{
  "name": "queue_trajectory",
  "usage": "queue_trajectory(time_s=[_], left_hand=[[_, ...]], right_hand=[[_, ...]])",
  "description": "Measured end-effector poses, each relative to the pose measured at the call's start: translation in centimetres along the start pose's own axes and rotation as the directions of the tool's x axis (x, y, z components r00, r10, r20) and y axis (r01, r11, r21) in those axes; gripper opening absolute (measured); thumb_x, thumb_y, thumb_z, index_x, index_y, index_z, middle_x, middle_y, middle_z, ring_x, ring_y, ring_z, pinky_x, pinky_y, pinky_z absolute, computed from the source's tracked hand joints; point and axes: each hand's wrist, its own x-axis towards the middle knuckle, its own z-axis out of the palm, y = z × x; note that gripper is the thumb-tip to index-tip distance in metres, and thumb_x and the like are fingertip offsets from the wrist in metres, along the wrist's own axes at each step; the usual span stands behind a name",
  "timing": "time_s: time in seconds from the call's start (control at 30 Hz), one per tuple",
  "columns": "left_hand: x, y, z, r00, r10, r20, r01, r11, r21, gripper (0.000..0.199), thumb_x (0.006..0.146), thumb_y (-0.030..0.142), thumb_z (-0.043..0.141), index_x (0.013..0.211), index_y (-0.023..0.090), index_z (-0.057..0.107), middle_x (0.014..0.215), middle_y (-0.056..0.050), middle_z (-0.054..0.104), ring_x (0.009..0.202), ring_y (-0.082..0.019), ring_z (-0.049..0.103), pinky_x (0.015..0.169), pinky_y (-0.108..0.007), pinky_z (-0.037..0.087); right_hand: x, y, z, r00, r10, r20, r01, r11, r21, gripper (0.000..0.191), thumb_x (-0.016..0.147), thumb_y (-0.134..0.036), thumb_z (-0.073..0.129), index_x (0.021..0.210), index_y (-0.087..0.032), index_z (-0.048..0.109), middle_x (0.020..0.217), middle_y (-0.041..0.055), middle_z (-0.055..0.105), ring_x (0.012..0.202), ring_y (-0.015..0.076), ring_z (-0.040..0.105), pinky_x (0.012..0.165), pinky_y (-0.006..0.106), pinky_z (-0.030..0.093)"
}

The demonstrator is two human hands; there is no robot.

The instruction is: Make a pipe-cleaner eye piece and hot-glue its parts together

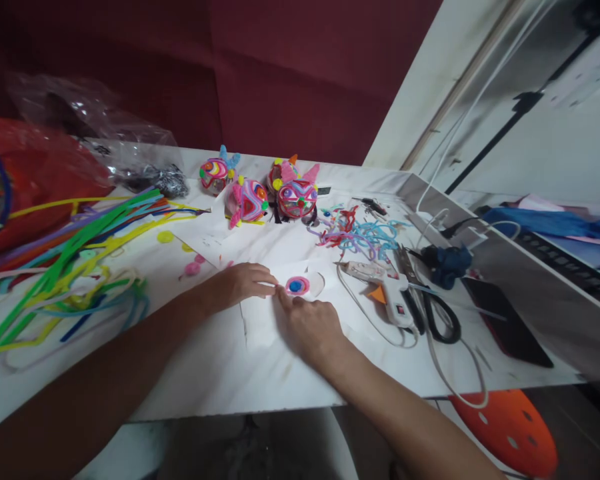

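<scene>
A flat oval coil of fuzzy pipe cleaner, blue in the middle with pink and pale rings around it, lies on white paper. My left hand reaches its left edge with the fingers pressed together; a thin pale strip seems to run by the fingertips, too small to name. From below, my right hand points its index finger to the same edge, the other fingers curled under. The two hands' fingertips meet there. Just right of the coil is a round outline or cut in the paper.
Decorated fuzzy animal heads stand at the back. Long pipe cleaners spread over the left, cut pieces on the right. A glue gun with its cord, scissors and a dark phone lie at right.
</scene>
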Motion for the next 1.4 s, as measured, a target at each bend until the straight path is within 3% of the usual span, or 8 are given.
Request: queue_trajectory(time_s=[0.17,0.3,0.4,0.53,0.63,0.8,1.0,1.4], left_hand=[[0.0,0.2,-0.4,0.998,-0.014,-0.058,0.014,1.0,0.002,0.023,0.098,0.026,0.058,0.118,0.018,0.066,0.111,-0.01,0.075,0.109,-0.019,0.066,0.095,-0.031,0.052],[0.5,1.5,-3.3,0.968,-0.207,-0.141,0.223,0.969,0.111,0.026,0.099,0.035,0.056,0.117,0.018,0.065,0.112,-0.009,0.073,0.111,-0.022,0.063,0.1,-0.038,0.047],[1.0,2.8,-5.6,0.905,-0.311,-0.292,0.379,0.9,0.216,0.021,0.1,0.035,0.053,0.101,0.021,0.068,0.094,-0.005,0.072,0.091,-0.021,0.064,0.088,-0.038,0.049],[1.2,3.6,-6.2,0.965,-0.247,-0.09,0.263,0.904,0.337,0.03,0.101,0.032,0.048,0.081,0.023,0.068,0.068,-0.002,0.064,0.067,-0.018,0.057,0.07,-0.035,0.043],[0.6,3.1,-5.1,0.97,-0.238,0.048,0.212,0.926,0.311,0.034,0.1,0.042,0.051,0.08,0.021,0.069,0.065,-0.001,0.063,0.065,-0.018,0.057,0.066,-0.034,0.038],[-0.3,2.1,-3.5,0.962,-0.257,0.093,0.219,0.929,0.3,0.031,0.097,0.045,0.057,0.104,0.017,0.069,0.077,-0.002,0.067,0.07,-0.018,0.06,0.068,-0.031,0.038],[-0.3,2.1,-3.5,0.929,-0.32,0.185,0.246,0.909,0.338,0.025,0.099,0.038,0.056,0.109,0.018,0.067,0.086,-0.002,0.067,0.083,-0.018,0.064,0.075,-0.029,0.042],[-0.4,2.1,-3.1,0.905,-0.395,0.157,0.358,0.907,0.221,0.024,0.101,0.035,0.052,0.107,0.02,0.069,0.085,-0.002,0.065,0.078,-0.016,0.063,0.074,-0.026,0.046]], right_hand=[[0.0,-0.4,-0.1,0.999,0.032,0.034,-0.031,0.999,-0.027,0.057,0.084,-0.002,0.049,0.14,-0.009,0.056,0.082,0.0131,0.075,0.062,0.0231,0.071,0.049,0.028,0.041],[-0.1,-0.7,0.5,0.999,0.029,0.014,-0.028,0.998,-0.056,0.055,0.086,-0.001,0.046,0.139,-0.007,0.056,0.081,0.0134,0.073,0.059,0.0225,0.07,0.047,0.028,0.041],[-0.1,-1.0,1.0,0.999,0.036,-0.012,-0.036,0.997,-0.075,0.05,0.087,-0.003,0.046,0.136,-0.006,0.058,0.077,0.0131,0.072,0.056,0.0213,0.068,0.045,0.028,0.038],[-0.1,-1.2,1.3,0.998,0.028,-0.064,-0.034,0.995,-0.091,0.045,0.087,-0.003,0.049,0.131,-0.005,0.06,0.075,0.013,0.071,0.055,0.0194,0.066,0.044,0.027,0.035],[-0.2,-1.2,1.3,0.997,0.029,-0.071,-0.035,0.995,-0.089,0.046,0.087,-0.003,0.049,0.131,-0.005,0.06,0.075,0.0124,0.07,0.055,0.0192,0.065,0.044,0.026,0.035],[-0.3,-1.2,1.4,0.998,0.025,-0.062,-0.03,0.995,-0.09,0.048,0.085,-0.002,0.05,0.132,-0.005,0.059,0.075,0.0121,0.069,0.056,0.0196,0.065,0.044,0.027,0.035],[-0.5,-1.2,1.9,0.996,0.012,-0.092,-0.023,0.993,-0.116,0.048,0.086,-0.003,0.05,0.133,-0.005,0.058,0.074,0.011,0.067,0.055,0.0192,0.064,0.045,0.027,0.037],[-0.5,-1.2,2.3,0.991,0.018,-0.135,-0.032,0.994,-0.107,0.049,0.085,-0.003,0.049,0.132,-0.007,0.059,0.072,0.009,0.066,0.054,0.0186,0.062,0.044,0.027,0.037]])
